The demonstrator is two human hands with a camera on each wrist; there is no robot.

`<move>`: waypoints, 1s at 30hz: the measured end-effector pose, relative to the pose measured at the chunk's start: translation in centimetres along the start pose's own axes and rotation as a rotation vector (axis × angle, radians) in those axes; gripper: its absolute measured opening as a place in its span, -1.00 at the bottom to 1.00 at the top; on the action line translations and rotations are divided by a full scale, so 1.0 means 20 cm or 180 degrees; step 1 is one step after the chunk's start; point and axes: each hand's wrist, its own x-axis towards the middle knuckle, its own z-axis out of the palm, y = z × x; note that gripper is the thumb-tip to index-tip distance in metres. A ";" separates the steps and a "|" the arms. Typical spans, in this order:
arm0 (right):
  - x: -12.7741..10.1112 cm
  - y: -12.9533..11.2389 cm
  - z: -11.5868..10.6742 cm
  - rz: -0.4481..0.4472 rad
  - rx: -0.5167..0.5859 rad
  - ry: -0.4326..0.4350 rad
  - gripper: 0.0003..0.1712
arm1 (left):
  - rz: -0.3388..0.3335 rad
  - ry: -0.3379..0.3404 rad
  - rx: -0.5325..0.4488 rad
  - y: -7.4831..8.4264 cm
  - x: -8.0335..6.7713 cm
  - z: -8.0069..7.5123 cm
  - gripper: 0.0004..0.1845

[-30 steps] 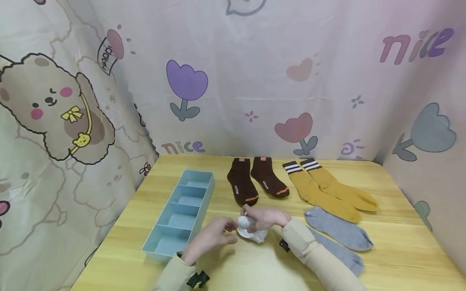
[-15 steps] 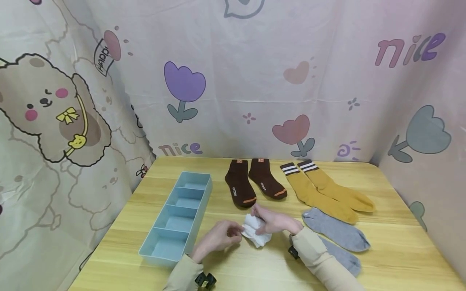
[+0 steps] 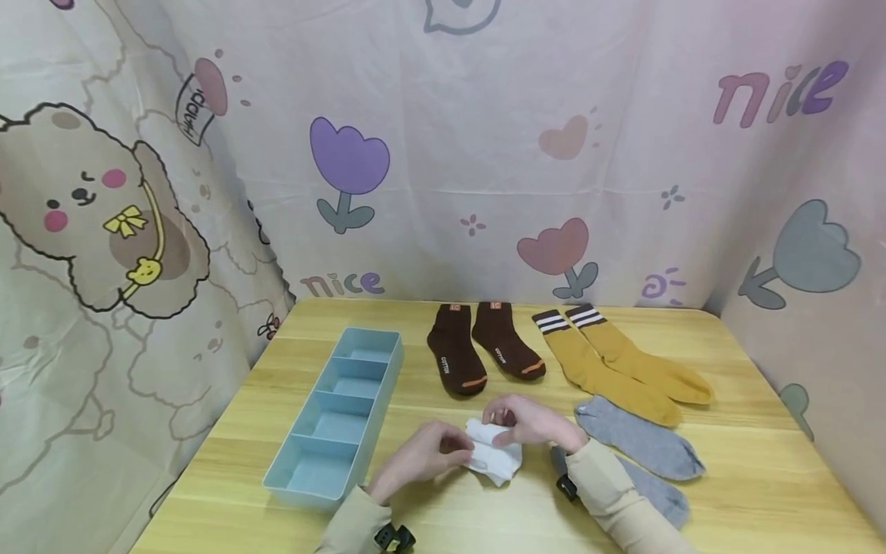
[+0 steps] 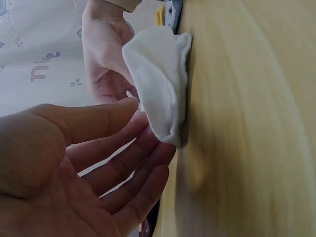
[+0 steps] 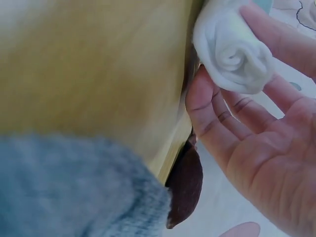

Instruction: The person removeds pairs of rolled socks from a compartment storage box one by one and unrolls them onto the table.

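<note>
A white sock [image 3: 497, 462], partly rolled up, lies on the wooden table between my two hands. My left hand [image 3: 424, 454] pinches its left edge between thumb and index finger, while the other fingers extend beneath that edge in the left wrist view. Curled around the rolled part from the far right side is my right hand [image 3: 531, 423]. The right wrist view shows the spiral end of the white roll [image 5: 234, 57] between that thumb and the fingers. Whether one sock or a pair is in the roll, I cannot tell.
A blue-grey box [image 3: 374, 419] with several compartments stands at left. Two brown socks [image 3: 457, 354] lie behind the hands. Two mustard socks [image 3: 640, 362] with striped cuffs are at back right, and two grey socks [image 3: 640, 437] lie right of my right forearm.
The white sock and both hands have shifted slightly right and nearer. My left fingers have come onto the sock's left edge. The other socks and box stay put.
</note>
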 end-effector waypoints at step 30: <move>-0.04 0.00 0.04 -0.0096 -0.0045 0.0088 -0.84 | -0.0059 -0.0592 -0.0456 -0.01 0.02 0.05 -0.87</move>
